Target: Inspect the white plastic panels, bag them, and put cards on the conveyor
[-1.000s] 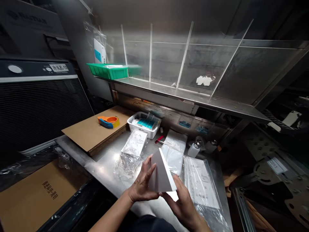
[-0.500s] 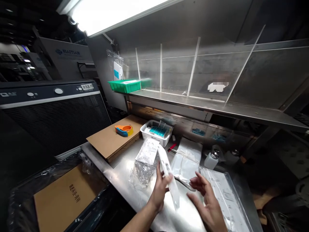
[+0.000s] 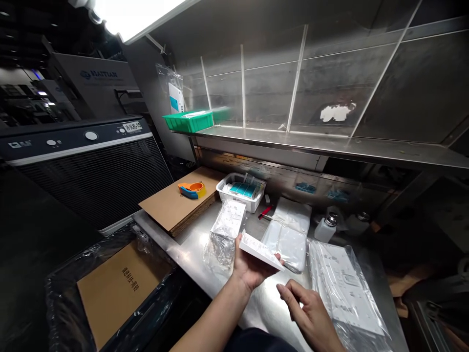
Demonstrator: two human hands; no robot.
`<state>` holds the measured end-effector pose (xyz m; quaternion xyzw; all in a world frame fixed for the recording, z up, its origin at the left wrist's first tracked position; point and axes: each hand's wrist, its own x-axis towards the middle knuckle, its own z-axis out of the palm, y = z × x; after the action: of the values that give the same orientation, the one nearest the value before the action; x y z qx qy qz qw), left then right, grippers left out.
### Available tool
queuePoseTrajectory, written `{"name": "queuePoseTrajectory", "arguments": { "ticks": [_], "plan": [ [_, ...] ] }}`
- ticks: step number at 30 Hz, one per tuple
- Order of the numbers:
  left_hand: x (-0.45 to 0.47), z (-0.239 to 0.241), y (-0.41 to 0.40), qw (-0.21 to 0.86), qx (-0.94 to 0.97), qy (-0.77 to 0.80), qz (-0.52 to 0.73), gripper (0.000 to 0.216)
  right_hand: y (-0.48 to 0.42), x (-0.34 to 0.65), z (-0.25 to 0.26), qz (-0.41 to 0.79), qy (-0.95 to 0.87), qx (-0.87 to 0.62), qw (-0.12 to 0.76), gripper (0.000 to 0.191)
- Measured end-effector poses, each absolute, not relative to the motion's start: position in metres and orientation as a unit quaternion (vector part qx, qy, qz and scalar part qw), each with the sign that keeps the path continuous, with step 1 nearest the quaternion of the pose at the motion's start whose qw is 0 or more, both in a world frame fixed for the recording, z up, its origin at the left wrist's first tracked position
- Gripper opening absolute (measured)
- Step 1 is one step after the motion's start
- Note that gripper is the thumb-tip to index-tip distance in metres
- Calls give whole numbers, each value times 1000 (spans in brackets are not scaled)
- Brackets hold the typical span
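Note:
My left hand [image 3: 249, 268] is closed around a thin white plastic panel [image 3: 259, 248] with a raised rim, held tilted above the steel table. Its thumb lies at the left end and fingertips show at the right edge. Lower right of it, my right hand [image 3: 309, 308] hovers apart from the panel, fingers curled in and thumb close to the index finger; nothing shows in it. Beyond the left hand lies a stack of white panels [image 3: 229, 219] in clear crumpled plastic. To the right are a pile of white plastic bags [image 3: 287, 239] and bagged white panels [image 3: 346, 283].
A tape dispenser [image 3: 193, 189] sits on cardboard sheets [image 3: 164, 200]. Behind are a white basket [image 3: 222, 191] with teal packets, a red cutter [image 3: 265, 211] and a pump bottle [image 3: 325, 229]. A shelf [image 3: 264, 137] with a green tray [image 3: 188, 123] crosses above. A carton [image 3: 120, 288] stands lower left.
My left hand has turned the panel from steeply upright to lying flatter, its face more upward. My right hand has gone from spread fingers to curled ones and moved slightly lower.

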<state>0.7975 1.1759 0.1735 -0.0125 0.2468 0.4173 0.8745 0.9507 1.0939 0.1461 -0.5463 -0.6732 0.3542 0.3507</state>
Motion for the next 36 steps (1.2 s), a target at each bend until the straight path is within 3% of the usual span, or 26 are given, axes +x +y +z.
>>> {"name": "queuePoseTrajectory", "arguments": {
  "ticks": [6, 9, 13, 15, 18, 20, 24, 31, 36],
  "plan": [
    [791, 172, 1173, 870, 12, 278, 406, 69, 1171, 1002, 157, 40, -782, -613, 105, 22],
    [789, 159, 1165, 875, 32, 279, 395, 64, 1213, 1012, 148, -10, -807, -590, 23, 40],
    [785, 134, 1152, 877, 42, 300, 372, 71, 1245, 1002, 121, 11, -851, -522, -51, 65],
    [781, 124, 1147, 874, 41, 318, 365, 74, 1253, 994, 107, 28, -859, -502, -92, 52],
    [775, 117, 1143, 869, 44, 330, 367, 74, 1259, 991, 90, 56, -845, -511, -148, 19],
    [772, 116, 1142, 866, 48, 334, 369, 72, 1261, 995, 84, 77, -831, -525, -169, 13],
    [778, 119, 1143, 866, 71, 338, 362, 66, 1268, 1007, 78, 123, -809, -553, -156, 20],
    [812, 117, 1156, 850, 132, 386, 334, 54, 1277, 1011, 65, 214, -756, -616, -60, 19],
    [831, 96, 1167, 806, 164, 491, 288, 55, 1282, 1014, 57, 290, -684, -662, 93, 19]
  ]
}}
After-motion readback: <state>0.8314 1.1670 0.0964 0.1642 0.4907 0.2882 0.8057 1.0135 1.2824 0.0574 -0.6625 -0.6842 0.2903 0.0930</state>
